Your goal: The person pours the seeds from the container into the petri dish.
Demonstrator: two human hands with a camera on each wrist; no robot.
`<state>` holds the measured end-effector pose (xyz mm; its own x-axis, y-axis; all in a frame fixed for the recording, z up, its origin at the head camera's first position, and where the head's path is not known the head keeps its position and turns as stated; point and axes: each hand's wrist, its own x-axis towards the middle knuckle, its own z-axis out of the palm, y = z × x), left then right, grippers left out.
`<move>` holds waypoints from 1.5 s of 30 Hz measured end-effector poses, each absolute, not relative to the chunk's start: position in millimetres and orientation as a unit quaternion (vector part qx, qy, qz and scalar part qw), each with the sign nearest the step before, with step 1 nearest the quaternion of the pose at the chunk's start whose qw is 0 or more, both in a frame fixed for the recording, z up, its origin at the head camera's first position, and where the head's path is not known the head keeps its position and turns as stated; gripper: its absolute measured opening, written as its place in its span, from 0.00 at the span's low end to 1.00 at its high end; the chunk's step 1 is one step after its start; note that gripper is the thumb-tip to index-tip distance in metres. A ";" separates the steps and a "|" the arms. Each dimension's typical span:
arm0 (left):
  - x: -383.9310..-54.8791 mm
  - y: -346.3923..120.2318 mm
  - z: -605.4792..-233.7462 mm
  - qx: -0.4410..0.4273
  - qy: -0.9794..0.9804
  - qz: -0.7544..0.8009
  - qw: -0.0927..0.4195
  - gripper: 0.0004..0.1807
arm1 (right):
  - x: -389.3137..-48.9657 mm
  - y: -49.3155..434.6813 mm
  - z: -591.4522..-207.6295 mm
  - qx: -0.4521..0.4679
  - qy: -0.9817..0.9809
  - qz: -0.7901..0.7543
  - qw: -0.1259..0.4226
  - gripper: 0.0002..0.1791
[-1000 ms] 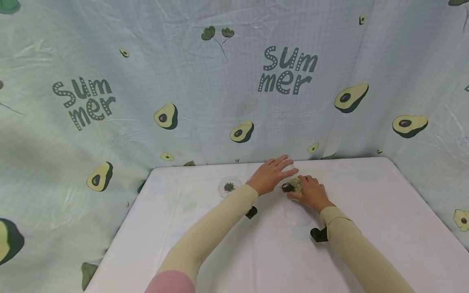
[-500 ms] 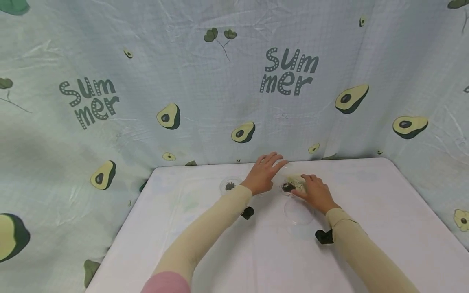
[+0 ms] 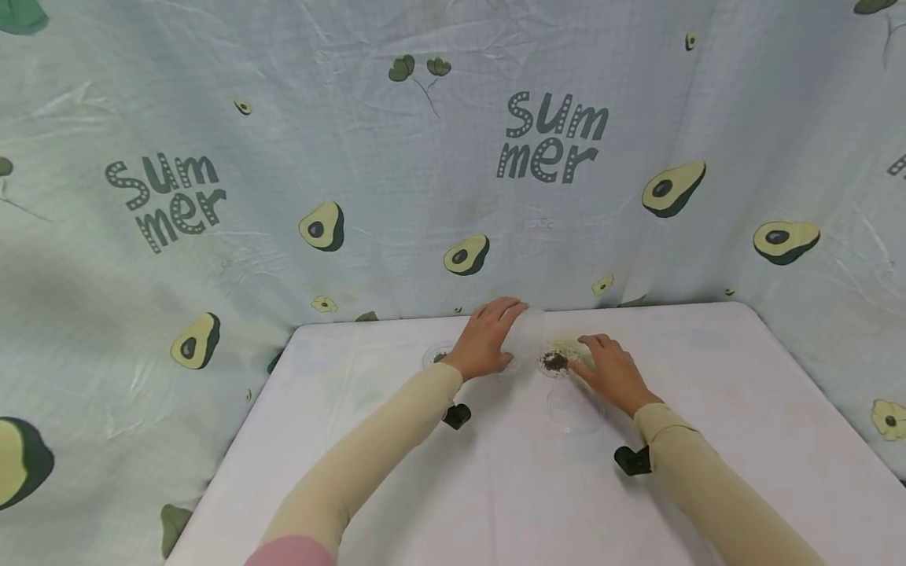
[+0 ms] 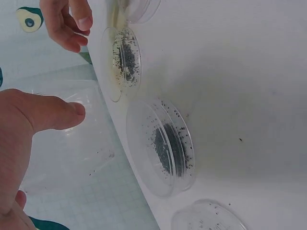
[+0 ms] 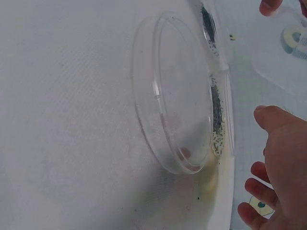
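Note:
My left hand (image 3: 484, 339) holds a clear plastic bag (image 4: 79, 143) with a few dark specks in it, the thumb lying across it. Below is a clear petri dish (image 4: 144, 139) with a heap of dark grains. My right hand (image 3: 609, 371) hangs with loosely bent fingers and holds nothing. It is just right of another petri dish (image 3: 559, 360) with dark grains and a yellowish patch at its far side. Nearer the front lies an empty-looking clear dish (image 5: 184, 91). A further dish (image 4: 204, 215) is partly hidden by the left hand in the head view.
The dishes stand toward the back of a white-covered table (image 3: 538, 487). Behind its far edge hangs a curtain (image 3: 396, 173) printed with avocados and lettering. A few loose dark specks lie on the cloth. Black wrist cameras (image 3: 632, 461) hang beneath both sleeves.
My left hand has moved left from the grain dish near the right hand, toward the other dishes. My right hand has drawn back slightly to the right, uncovering more of that dish.

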<state>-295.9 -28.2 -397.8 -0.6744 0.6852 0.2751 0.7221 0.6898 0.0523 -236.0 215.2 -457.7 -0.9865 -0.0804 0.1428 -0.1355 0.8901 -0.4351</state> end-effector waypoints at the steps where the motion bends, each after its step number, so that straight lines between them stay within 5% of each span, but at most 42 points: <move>1: -295.0 -30.4 -396.9 -0.384 -0.913 -0.081 0.115 0.48 | -235.8 215.0 -457.6 0.058 -0.971 0.224 0.063 0.31; 45: -262.7 -128.9 -405.6 -0.295 -0.921 -0.215 0.133 0.54 | -211.2 219.1 -458.6 0.113 -0.967 0.222 0.055 0.32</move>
